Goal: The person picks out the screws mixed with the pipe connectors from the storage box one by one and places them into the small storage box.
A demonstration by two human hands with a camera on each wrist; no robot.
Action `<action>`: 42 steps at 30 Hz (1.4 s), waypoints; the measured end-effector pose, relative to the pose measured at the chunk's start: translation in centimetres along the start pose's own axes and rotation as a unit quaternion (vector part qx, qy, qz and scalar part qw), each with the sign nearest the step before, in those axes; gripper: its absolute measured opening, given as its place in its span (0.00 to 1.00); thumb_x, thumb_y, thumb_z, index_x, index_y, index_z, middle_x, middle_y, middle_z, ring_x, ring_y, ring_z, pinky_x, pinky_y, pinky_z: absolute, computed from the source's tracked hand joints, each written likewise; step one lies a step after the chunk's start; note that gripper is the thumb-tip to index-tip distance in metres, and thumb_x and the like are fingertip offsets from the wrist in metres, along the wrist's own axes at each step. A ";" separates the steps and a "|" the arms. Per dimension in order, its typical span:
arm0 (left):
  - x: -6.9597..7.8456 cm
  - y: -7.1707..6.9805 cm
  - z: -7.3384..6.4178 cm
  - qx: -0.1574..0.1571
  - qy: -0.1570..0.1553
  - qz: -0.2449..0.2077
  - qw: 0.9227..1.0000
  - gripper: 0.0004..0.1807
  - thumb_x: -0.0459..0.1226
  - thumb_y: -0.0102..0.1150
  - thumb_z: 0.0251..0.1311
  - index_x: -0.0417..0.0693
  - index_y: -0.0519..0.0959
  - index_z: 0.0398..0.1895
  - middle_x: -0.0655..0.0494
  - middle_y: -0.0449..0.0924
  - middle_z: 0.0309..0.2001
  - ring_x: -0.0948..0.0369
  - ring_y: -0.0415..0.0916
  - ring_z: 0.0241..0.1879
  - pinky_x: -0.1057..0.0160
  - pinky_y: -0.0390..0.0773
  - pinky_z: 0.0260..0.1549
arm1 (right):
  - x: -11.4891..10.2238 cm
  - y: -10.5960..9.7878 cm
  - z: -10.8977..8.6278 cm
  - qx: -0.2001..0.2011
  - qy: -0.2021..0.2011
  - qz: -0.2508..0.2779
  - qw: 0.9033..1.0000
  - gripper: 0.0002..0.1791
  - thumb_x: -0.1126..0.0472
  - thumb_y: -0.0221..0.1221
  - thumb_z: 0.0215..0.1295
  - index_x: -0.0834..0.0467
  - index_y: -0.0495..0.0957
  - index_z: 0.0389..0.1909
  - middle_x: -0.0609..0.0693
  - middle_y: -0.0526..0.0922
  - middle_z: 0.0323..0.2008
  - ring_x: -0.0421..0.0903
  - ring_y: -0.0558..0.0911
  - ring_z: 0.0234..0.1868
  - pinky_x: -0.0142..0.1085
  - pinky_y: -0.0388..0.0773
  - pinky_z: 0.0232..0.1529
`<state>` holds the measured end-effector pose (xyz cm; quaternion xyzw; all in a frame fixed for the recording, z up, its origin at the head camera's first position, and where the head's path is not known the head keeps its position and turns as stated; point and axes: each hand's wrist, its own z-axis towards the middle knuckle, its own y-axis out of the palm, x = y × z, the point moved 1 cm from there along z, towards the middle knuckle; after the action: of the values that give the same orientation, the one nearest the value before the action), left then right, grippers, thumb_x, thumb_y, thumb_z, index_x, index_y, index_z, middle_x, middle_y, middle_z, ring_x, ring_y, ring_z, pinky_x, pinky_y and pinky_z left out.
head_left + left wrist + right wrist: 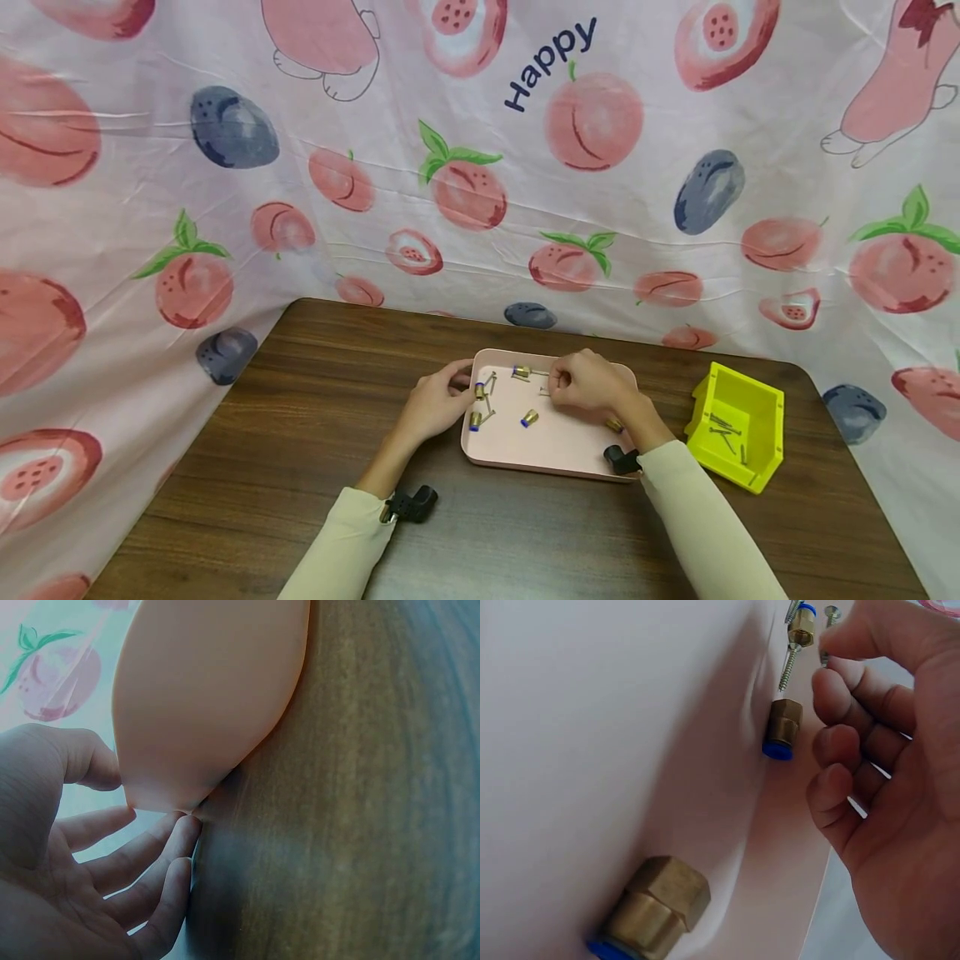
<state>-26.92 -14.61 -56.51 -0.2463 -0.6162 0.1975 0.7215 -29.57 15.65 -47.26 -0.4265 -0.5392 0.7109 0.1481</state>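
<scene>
Pinching a probably light, stiff, slippery screw (832, 613), best held mid-shank, the right hand (588, 382) hovers above the tray (555, 446), whose edge the left hand (435, 406) grips

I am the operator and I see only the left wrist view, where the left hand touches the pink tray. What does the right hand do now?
Observer: The right hand seems to pinch a screw.
Operator: Thank you. What lies inside the tray?
Observer: Brass-coloured fittings with blue ends lie there, with some loose screws.
Operator: Is there also another container?
Observer: Yes, a yellow bin stands to the right of the tray.
</scene>
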 end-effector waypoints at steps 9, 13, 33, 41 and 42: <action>0.2 -0.2 0.1 0.001 -0.006 0.003 1.000 0.31 0.47 0.67 0.67 0.61 0.81 0.74 0.66 0.91 0.49 0.68 0.86 0.40 0.56 0.85 0.45 | 0.1 -1.1 -0.6 0.056 -0.005 -0.005 0.998 0.06 0.62 0.68 0.56 0.48 0.81 0.26 0.37 0.75 0.23 0.38 0.74 0.27 0.36 0.70 0.32; 0.3 -0.2 0.1 0.006 0.000 0.001 1.000 0.31 0.47 0.67 0.66 0.59 0.82 0.74 0.66 0.91 0.49 0.68 0.87 0.40 0.56 0.85 0.44 | 0.5 -1.6 -1.1 0.069 -0.016 -0.002 0.997 0.08 0.62 0.70 0.57 0.48 0.80 0.26 0.37 0.75 0.23 0.38 0.74 0.26 0.36 0.71 0.32; 1.7 -0.9 -0.9 0.006 0.018 -0.012 1.000 0.32 0.47 0.67 0.67 0.55 0.81 0.74 0.61 0.92 0.50 0.67 0.87 0.40 0.59 0.84 0.43 | 3.2 -4.3 -4.5 0.081 -0.049 0.021 0.995 0.07 0.61 0.73 0.59 0.50 0.83 0.29 0.37 0.76 0.24 0.37 0.74 0.28 0.35 0.72 0.31; 0.4 -0.2 -0.2 -0.002 0.001 -0.002 1.000 0.32 0.46 0.66 0.66 0.59 0.80 0.75 0.64 0.91 0.50 0.68 0.86 0.40 0.56 0.85 0.44 | 2.9 -6.0 -6.3 0.068 0.011 -0.013 0.998 0.07 0.64 0.74 0.61 0.53 0.84 0.30 0.38 0.75 0.24 0.39 0.73 0.28 0.36 0.73 0.33; 0.4 -0.2 -0.2 -0.001 0.002 -0.002 1.000 0.32 0.46 0.66 0.66 0.60 0.81 0.75 0.65 0.91 0.50 0.68 0.87 0.40 0.55 0.85 0.44 | 3.0 -6.3 -6.5 0.070 0.010 -0.016 0.997 0.08 0.65 0.74 0.61 0.53 0.84 0.30 0.38 0.76 0.24 0.39 0.74 0.28 0.36 0.74 0.33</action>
<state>-26.63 -14.60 -56.10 -0.2458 -0.6156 0.1948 0.7230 -27.91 24.18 -43.34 -0.4135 -0.4933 0.7404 0.1937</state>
